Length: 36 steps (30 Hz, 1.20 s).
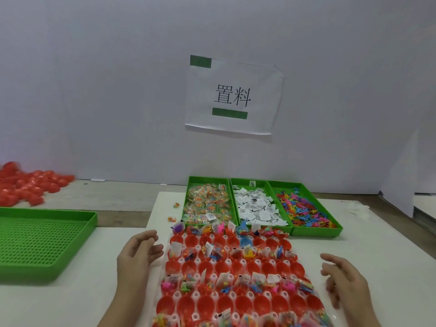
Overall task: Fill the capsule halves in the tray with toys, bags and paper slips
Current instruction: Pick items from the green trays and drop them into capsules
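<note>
A clear tray (165,278) of red capsule halves (238,267) lies in front of me. Alternate rows hold toys, small bags and paper slips; the rows between hold bare red halves. My left hand (136,258) hovers at the tray's left edge with relaxed fingers and holds nothing. My right hand (344,284) hovers beside the tray's right edge, fingers spread, also holding nothing. Behind the tray stand three green bins: bead bags (207,201), paper slips (257,206) and coloured plastic toys (304,208).
A large green perforated tray (35,239) sits at the left. A heap of red capsule halves (26,185) lies at the far left by the wall. Two loose bead bags (173,212) lie left of the bins. A paper sign (233,95) hangs on the wall.
</note>
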Each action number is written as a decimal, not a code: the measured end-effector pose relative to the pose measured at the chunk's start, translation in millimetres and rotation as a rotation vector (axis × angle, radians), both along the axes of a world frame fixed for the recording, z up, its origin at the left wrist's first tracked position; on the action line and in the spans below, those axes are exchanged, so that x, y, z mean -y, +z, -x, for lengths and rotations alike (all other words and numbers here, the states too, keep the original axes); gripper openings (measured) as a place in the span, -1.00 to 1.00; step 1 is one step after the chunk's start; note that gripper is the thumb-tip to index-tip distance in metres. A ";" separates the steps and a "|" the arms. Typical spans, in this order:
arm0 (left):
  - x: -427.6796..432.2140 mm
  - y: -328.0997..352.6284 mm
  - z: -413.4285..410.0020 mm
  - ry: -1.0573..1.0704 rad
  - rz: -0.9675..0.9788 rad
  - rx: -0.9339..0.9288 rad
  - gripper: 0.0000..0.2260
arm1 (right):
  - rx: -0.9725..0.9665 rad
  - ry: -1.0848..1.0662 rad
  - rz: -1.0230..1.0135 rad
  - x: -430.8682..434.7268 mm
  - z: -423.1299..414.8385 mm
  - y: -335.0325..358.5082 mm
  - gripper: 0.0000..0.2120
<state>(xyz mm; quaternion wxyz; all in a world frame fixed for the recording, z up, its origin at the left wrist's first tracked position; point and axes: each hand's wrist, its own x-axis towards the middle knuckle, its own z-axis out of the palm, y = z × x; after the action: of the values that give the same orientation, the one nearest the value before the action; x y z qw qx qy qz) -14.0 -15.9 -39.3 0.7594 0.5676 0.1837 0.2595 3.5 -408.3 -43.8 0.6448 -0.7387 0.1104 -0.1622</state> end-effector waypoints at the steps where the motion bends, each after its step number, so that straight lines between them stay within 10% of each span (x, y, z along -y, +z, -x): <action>1: 1.1 0.1 -1.1 0.016 0.010 -0.002 -0.80 | -0.006 -0.008 -0.029 -1.0 -2.7 0.9 -0.83; 36: 0.9 1.2 -2.5 0.036 0.079 -0.144 -0.82 | 0.004 -0.027 -0.152 -19.9 -23.3 9.6 -0.81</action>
<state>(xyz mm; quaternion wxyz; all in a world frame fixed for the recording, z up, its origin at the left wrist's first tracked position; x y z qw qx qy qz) -11.5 -16.7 -38.1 0.7612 0.5511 0.2582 0.2240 26.9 -388.4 -34.2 0.6971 -0.6857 0.1309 -0.1633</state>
